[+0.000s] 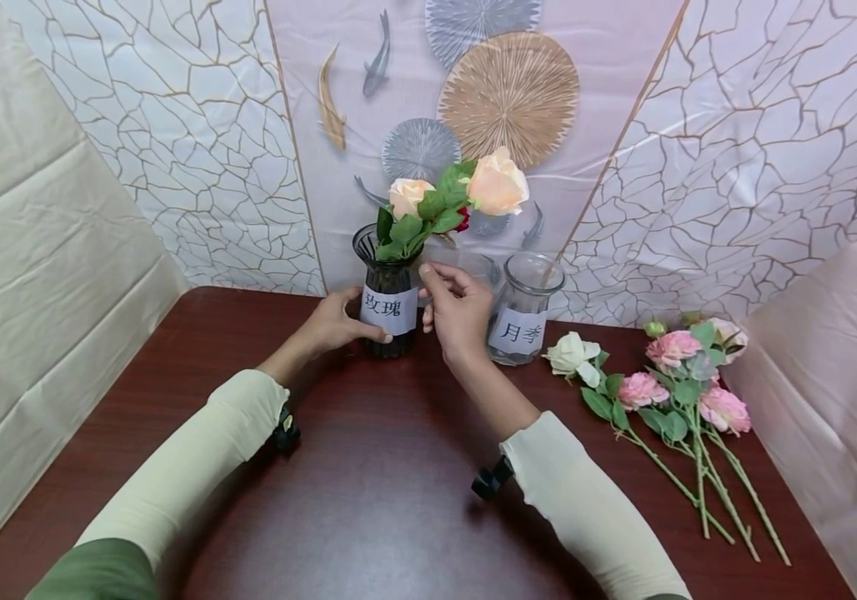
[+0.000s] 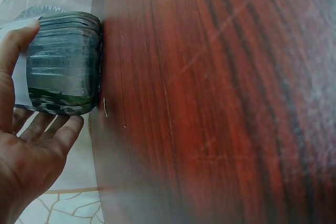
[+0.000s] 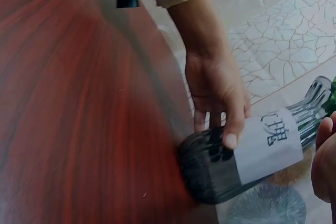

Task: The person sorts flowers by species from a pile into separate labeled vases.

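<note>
You have a big red-brown wooden table (image 1: 368, 467) in front of you. On it, near the back edge, the dark glass vase (image 1: 389, 277) stands upright. It looks hard and stiff, a bit heavy at the bottom, and it could crack if it tips over. Smooth glass can slip, so the best place to hold it is low on the body, around the paper label (image 1: 391, 312). The clear glass jar (image 1: 524, 300) stands to its right, apart from it, and looks just as easy to break.

Your left hand (image 1: 334, 322) is bent around the vase and grips it, with the thumb on the front and the fingers round the far side. Your right hand (image 1: 460, 312) is just right of the vase's neck with its fingers curled; you cannot tell if it pinches a stem.

The large peach rose (image 1: 498, 183) and the small peach rose (image 1: 411, 197) look light, with soft petals, so hold those by their stems. A bit of red flower (image 1: 462, 219) peeks out behind the leaves.
</note>
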The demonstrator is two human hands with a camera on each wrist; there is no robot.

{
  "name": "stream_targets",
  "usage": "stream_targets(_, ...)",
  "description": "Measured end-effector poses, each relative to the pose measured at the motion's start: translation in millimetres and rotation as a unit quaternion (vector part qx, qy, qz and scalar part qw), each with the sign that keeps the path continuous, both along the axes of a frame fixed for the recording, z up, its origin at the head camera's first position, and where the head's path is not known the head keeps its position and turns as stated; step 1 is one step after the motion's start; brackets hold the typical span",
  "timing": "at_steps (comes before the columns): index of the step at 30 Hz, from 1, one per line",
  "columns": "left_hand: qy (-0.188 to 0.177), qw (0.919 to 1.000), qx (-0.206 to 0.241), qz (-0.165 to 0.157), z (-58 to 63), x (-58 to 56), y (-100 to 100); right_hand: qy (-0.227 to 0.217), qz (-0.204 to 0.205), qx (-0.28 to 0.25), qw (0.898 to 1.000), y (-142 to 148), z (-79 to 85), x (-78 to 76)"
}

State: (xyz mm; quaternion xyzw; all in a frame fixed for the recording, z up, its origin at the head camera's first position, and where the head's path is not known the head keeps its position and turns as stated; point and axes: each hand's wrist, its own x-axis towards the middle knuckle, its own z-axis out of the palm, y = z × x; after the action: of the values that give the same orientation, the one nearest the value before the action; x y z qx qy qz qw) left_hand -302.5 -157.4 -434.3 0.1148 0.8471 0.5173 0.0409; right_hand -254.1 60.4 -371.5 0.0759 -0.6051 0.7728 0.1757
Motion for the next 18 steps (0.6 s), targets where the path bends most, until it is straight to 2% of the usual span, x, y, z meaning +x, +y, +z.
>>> stream_targets(9, -0.003, 1.0000, -0.005, 0.002, -2.9, -2.3, -1, 0.000, 0.020, 0.056, 0.998, 24, -16.0, 11.0)
stream_targets(18, -0.003, 1.0000, -0.003, 0.000, -1.0, -1.9, -1, -0.043, 0.020, 0.098, 0.994, 50, -30.1, 19.1)
